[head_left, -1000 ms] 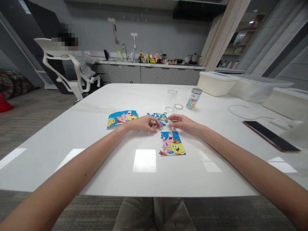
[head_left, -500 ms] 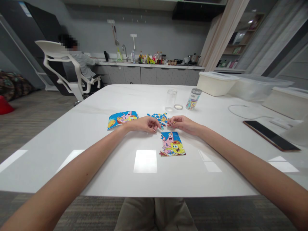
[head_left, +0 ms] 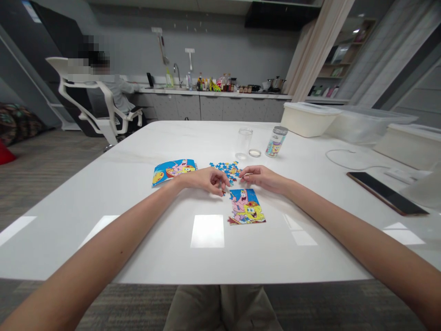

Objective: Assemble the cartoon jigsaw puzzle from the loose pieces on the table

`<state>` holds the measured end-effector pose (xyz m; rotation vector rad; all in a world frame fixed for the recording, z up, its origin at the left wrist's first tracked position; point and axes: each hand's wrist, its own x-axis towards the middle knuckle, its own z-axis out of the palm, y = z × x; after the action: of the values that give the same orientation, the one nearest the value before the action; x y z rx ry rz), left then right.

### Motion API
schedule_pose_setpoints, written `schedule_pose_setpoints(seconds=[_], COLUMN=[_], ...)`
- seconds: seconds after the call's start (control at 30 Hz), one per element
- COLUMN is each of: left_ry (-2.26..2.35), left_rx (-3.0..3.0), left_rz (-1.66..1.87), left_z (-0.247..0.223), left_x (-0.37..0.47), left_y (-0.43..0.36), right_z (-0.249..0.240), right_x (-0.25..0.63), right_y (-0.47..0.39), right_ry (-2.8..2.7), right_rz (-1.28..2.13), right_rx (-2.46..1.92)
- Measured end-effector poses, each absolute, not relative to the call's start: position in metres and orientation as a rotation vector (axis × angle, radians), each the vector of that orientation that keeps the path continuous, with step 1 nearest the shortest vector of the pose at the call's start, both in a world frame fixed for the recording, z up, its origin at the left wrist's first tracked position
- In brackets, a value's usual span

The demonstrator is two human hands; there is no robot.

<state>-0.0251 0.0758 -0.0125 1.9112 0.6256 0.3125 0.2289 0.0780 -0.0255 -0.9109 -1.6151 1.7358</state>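
My left hand point(head_left: 211, 179) is closed, its fingers curled, with a small dark red jigsaw puzzle piece point(head_left: 223, 193) at the fingertips. Opposite it, my right hand point(head_left: 259, 177) has its thumb and fingers drawn together; what lies between them is too small to make out. Just in front of both hands lies a partly joined jigsaw puzzle point(head_left: 246, 207), showing a pink and a yellow cartoon figure. Loose puzzle pieces point(head_left: 225, 168), mostly blue, are heaped behind and between the hands. A curved picture sheet point(head_left: 167, 173) with the same figures rests beyond my left wrist.
Behind the pieces stand a clear jar point(head_left: 244, 143), a round lid point(head_left: 254, 152) and a printed can point(head_left: 276, 141). At right are a phone point(head_left: 386, 193), a white cable point(head_left: 330, 156) and storage boxes point(head_left: 310, 120). A person point(head_left: 119, 92) sits on a white chair at the far left.
The left fingertips have come slightly nearer to me, and a dark red piece now shows at them. The right hand has barely moved; the piece seen in its fingers earlier is no longer clearly visible.
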Motion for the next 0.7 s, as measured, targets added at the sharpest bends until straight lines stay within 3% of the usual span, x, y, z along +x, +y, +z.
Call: schedule_pose_setpoints(seconds=[0.7], left_ry=[0.714], left_rx=[1.960], left_rz=[0.355], left_z=[-0.0136], left_x=[-0.0228], left_y=[0.0751], right_z=[-0.0275], right_x=[0.2290], right_y=[0.0797], right_ry=[-1.617], right_rz=[1.740], right_rx=[-0.844])
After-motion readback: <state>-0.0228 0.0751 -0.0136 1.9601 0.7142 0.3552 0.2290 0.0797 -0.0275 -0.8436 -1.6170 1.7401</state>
